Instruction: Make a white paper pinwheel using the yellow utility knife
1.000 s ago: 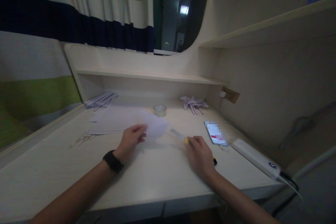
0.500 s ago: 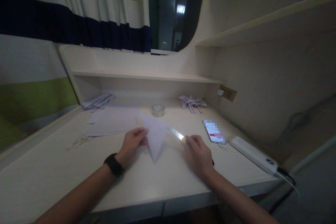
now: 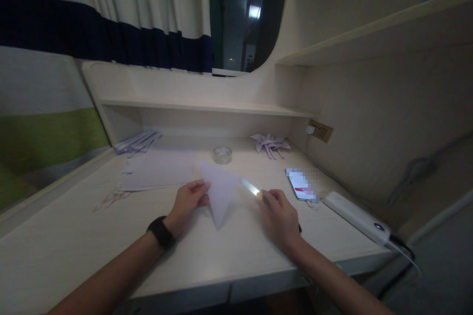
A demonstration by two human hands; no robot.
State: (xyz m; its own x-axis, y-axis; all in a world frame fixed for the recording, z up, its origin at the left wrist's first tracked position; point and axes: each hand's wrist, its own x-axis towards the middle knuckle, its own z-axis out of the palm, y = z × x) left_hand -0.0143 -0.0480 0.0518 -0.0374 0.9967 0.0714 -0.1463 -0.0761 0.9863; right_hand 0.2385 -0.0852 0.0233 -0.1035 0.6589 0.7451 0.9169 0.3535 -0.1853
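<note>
A folded white sheet of paper [image 3: 221, 193], triangular with one corner pointing toward me, is pinched at its left edge by my left hand [image 3: 190, 203]. My right hand [image 3: 280, 219] is closed around the handle of a utility knife [image 3: 250, 187]. The knife's bright blade points left and away from me, its tip close to the paper's right edge; I cannot tell whether they touch. Just beyond the paper stands a roll of clear tape [image 3: 222, 155].
White paper sheets [image 3: 158, 170] and folded strips [image 3: 138, 142] lie at the left, near thin sticks or strings [image 3: 113, 198]. Paper pinwheels [image 3: 271, 144] sit at the back right. A lit phone [image 3: 301, 184] and a white power strip [image 3: 356, 219] lie on the right.
The paper in my left hand has shifted very slightly to the right. The knife and my right hand look nearly unchanged.
</note>
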